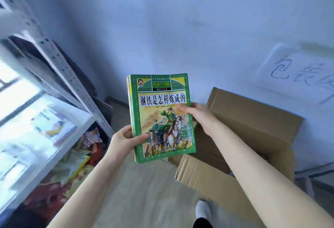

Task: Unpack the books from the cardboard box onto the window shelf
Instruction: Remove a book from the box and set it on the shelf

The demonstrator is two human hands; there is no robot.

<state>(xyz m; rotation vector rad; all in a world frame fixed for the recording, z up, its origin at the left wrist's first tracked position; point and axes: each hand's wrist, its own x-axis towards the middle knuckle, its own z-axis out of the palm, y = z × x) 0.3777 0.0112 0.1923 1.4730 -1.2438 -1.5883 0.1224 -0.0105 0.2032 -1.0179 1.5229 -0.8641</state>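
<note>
A small stack of books [160,117], its top cover green with a rider on a white horse, is held up in mid-air between my hands. My left hand [124,142] grips the stack's lower left edge, thumb on the cover. My right hand [196,113] holds the right edge, fingers on the cover. The open cardboard box [253,119] stands on the floor to the right, just behind and below the stack; its inside is mostly hidden. The white window shelf [72,137] lies at the left, brightly lit, with blurred books [54,128] lying on it.
A grey perforated metal rack post [59,65] slants down behind the shelf. Colourful books and papers [75,166] are piled on the floor under the shelf. A paper sign [298,72] with handwriting hangs on the wall at right. My white shoe [203,211] is on the wooden floor.
</note>
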